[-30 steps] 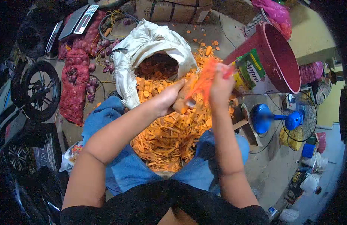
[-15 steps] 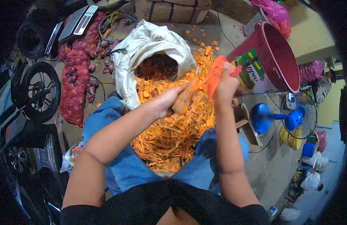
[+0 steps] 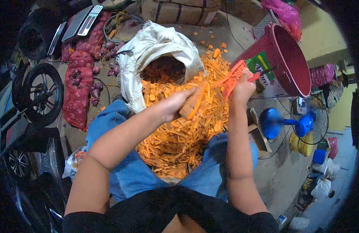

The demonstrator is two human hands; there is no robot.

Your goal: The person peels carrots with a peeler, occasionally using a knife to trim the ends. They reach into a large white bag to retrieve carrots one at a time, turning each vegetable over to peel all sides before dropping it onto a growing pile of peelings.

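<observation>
My left hand (image 3: 177,104) is closed around a thick carrot (image 3: 191,105), brown-skinned with a bright orange strip bared along one side. In my right hand (image 3: 242,90) is a red-orange plastic peeler (image 3: 234,73), gripped by its handle and held apart from the carrot, up and to its right. Under both hands lies a big heap of orange carrot peelings (image 3: 175,143), spread between my knees. A white woven sack (image 3: 131,77) lies behind the heap with its mouth toward me, and peelings spill at its opening.
A large dark red bucket (image 3: 282,50) leans at the right, close to my right hand. Beyond it stands a blue fan (image 3: 272,123). Red mesh bags of onions (image 3: 75,101) and a motorbike wheel (image 3: 42,95) are on the left. A cardboard box (image 3: 179,11) sits at the back.
My right hand with the peeler has moved slightly right and away from the carrot. The carrot's orange strip shows more clearly; my left hand has barely shifted.
</observation>
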